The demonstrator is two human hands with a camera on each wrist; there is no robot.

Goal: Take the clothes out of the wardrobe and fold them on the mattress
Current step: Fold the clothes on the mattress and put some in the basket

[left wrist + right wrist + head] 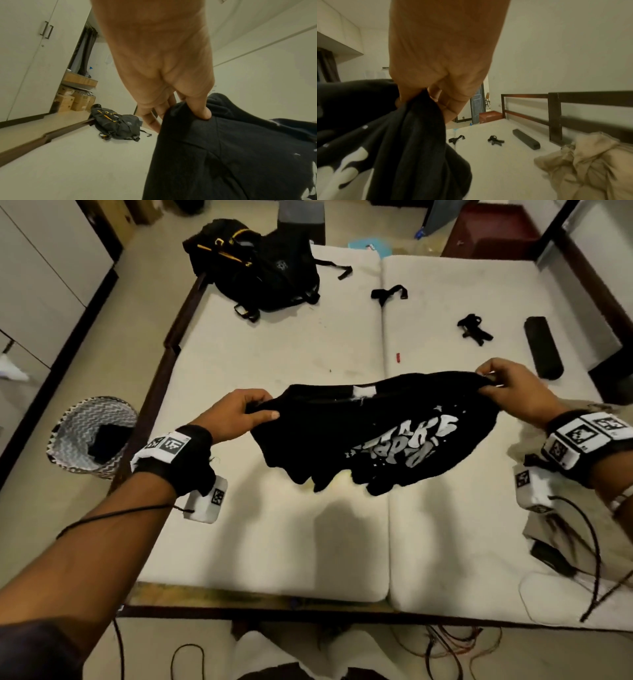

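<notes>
Mattress (274, 542): blk tee (376, 436) w/ white print, airborne.

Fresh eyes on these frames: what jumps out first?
A black T-shirt with a white graffiti-style print, stretched in the air between the left hand and right hand over the cream mattress. Next, the black backpack with yellow trim at the mattress's far left corner, and a crumpled beige garment at the right edge.

Surface: cream mattress (274, 542) in a dark wooden bed frame (178, 316).
Far left: black backpack (260, 268).
Far right: black strap (388, 293), small black clip (474, 329), dark cylinder (543, 347).
Right edge: crumpled beige cloth (590, 165).
</notes>
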